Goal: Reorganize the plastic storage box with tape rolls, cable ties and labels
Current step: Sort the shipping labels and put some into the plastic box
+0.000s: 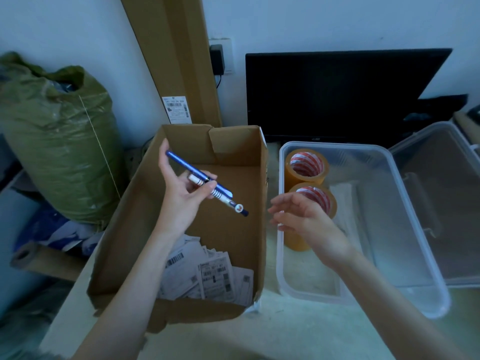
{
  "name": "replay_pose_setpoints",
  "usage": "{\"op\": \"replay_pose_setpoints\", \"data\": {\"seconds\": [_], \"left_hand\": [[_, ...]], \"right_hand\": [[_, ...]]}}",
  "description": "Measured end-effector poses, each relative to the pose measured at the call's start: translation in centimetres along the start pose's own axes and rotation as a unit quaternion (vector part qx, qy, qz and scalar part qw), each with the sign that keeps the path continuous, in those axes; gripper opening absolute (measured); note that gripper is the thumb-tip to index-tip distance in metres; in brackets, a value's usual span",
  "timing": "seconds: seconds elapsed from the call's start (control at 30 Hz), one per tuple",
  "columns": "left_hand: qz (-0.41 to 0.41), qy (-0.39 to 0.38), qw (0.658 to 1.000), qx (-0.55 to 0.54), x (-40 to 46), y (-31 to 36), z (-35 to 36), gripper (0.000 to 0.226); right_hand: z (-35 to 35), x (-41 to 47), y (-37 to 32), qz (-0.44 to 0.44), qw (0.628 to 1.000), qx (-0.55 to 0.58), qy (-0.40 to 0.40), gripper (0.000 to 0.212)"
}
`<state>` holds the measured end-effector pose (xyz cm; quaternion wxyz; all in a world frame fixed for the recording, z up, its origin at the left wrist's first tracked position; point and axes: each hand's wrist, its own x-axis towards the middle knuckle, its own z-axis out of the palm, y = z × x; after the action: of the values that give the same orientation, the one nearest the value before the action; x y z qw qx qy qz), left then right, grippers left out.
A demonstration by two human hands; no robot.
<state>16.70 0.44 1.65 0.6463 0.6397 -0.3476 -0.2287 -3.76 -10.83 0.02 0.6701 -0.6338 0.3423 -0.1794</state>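
Labels fill cardboard box; left hand pinches pens, right hand spread.

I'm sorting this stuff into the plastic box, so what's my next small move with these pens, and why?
Probably pass the pens from your left hand to your open right hand, waiting beside the plastic box, where the tape rolls already sit.

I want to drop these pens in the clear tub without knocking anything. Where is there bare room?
The plastic box has bare floor along its right wall and near end. Its left side is crowded: two tape rolls stand there, and the open right hand hovers over the nearer one.
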Motion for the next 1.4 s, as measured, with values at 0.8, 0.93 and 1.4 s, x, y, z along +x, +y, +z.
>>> {"op": "replay_pose_setpoints", "data": {"seconds": [0.8, 0.93, 1.4], "left_hand": [[-0.196, 0.082, 0.951, -0.226, -2.4, 0.2, 3.2, 0.004], [-0.195, 0.014, 0.958, -0.209, -2.7, 0.3, 3.0, 0.002], [-0.238, -0.078, 0.967, -0.049, -2.6, 0.0, 3.1, 0.021]], "right_hand": [[1.8, 1.2, -0.8, -0.053, 0.997, -0.004, -0.057, 0.024], [1.2, 1.1, -0.7, -0.06, 0.996, 0.055, -0.035, 0.018], [-1.8, 0.5, -0.8, -0.079, 0.986, 0.141, 0.046, 0.014]]}}
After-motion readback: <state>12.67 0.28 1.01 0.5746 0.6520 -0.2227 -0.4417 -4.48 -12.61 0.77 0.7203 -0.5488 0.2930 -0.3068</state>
